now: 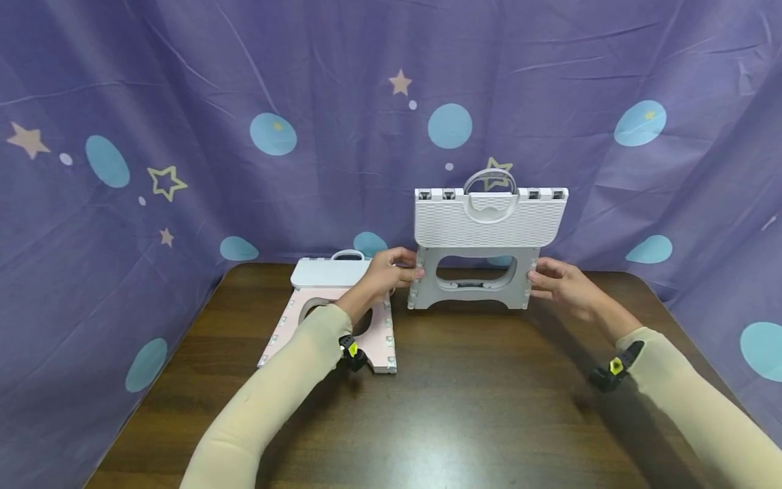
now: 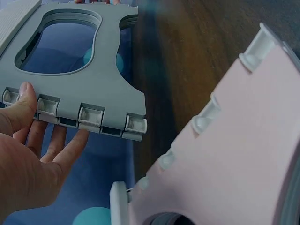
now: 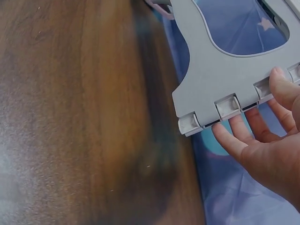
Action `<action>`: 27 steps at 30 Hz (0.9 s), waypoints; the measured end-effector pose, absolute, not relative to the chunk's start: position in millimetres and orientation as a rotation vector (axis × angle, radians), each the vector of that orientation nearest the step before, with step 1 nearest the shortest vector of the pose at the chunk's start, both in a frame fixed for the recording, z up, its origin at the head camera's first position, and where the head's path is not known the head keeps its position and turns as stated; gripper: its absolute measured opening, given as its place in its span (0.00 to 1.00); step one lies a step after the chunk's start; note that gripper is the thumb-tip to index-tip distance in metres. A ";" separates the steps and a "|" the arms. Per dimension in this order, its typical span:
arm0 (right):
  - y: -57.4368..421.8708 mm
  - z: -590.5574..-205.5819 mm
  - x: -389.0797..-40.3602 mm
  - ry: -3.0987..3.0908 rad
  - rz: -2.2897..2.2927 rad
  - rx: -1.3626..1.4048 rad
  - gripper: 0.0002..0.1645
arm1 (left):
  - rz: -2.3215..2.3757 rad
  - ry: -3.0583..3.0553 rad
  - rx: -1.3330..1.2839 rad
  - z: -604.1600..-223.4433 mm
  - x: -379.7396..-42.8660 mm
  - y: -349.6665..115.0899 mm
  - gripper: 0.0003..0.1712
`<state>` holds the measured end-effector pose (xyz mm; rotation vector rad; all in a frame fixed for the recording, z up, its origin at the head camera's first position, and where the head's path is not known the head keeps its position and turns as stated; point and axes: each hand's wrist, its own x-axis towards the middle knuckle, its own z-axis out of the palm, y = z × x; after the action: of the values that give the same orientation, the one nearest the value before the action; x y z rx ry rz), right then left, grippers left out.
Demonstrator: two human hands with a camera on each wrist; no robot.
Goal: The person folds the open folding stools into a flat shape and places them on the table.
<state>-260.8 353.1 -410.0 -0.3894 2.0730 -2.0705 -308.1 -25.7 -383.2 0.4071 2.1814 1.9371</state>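
Note:
A grey folding stool with a white textured top and a looped handle is held upright and folded flat at the back of the table. My left hand grips its left hinged edge, thumb on the near face and fingers behind, as the left wrist view shows with the grey panel. On the opposite edge my right hand grips it the same way; in the right wrist view the thumb lies on the grey panel. Whether the stool's feet touch the table I cannot tell.
A pink folding stool with a white top lies flat on the left of the brown wooden table, partly beneath my left forearm. A purple curtain with stars and blue dots hangs close behind the table's back edge.

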 end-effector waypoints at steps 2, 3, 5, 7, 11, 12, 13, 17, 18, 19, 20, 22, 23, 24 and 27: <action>352.8 -405.6 -259.6 2.075 -2.072 -0.414 0.10 | 1.942 2.175 0.415 -379.9 -306.4 -26.3 0.22; 352.6 -403.5 -258.9 2.081 -2.067 -0.422 0.10 | 1.944 2.170 0.417 -378.3 -305.6 -26.7 0.22; 352.5 -399.2 -257.7 2.104 -2.043 -0.429 0.10 | 1.942 2.168 0.423 -375.0 -303.8 -27.7 0.21; 351.6 -394.6 -256.2 2.136 -2.009 -0.424 0.10 | 1.939 2.170 0.429 -371.4 -302.0 -28.9 0.21; 350.1 -386.5 -253.5 2.203 -1.924 -0.405 0.11 | 1.922 2.189 0.433 -364.5 -298.5 -31.6 0.19; 349.4 -384.6 -252.7 2.211 -1.912 -0.399 0.11 | 1.919 2.189 0.429 -363.0 -298.0 -32.1 0.19; 348.5 -382.8 -251.9 2.213 -1.906 -0.391 0.11 | 1.913 2.190 0.422 -361.6 -297.3 -32.8 0.19; 346.2 -376.9 -248.7 2.198 -1.905 -0.370 0.09 | 1.892 2.169 0.404 -356.5 -294.8 -35.5 0.18; 345.5 -375.3 -247.5 2.198 -1.901 -0.369 0.09 | 1.887 2.162 0.401 -355.3 -294.5 -36.1 0.17; 344.8 -373.7 -246.3 2.195 -1.902 -0.369 0.09 | 1.883 2.155 0.398 -354.2 -294.2 -36.7 0.16; 344.2 -372.2 -245.2 2.201 -1.892 -0.372 0.08 | 1.882 2.148 0.397 -353.1 -294.0 -37.2 0.16; 342.9 -369.1 -243.0 2.216 -1.868 -0.374 0.08 | 1.877 2.141 0.390 -351.0 -293.9 -38.2 0.14; 342.2 -367.7 -242.0 2.218 -1.861 -0.372 0.08 | 1.877 2.134 0.385 -350.3 -294.1 -38.5 0.14; 341.3 -366.4 -241.1 2.215 -1.860 -0.369 0.08 | 1.878 2.128 0.375 -349.5 -294.0 -38.7 0.14; 339.6 -363.4 -239.6 2.182 -1.870 -0.351 0.08 | 1.875 2.111 0.353 -348.1 -293.5 -39.5 0.14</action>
<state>-239.6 339.6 -363.4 -0.3512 2.1821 -1.8702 -293.5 -39.5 -348.1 0.3526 2.1115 1.8750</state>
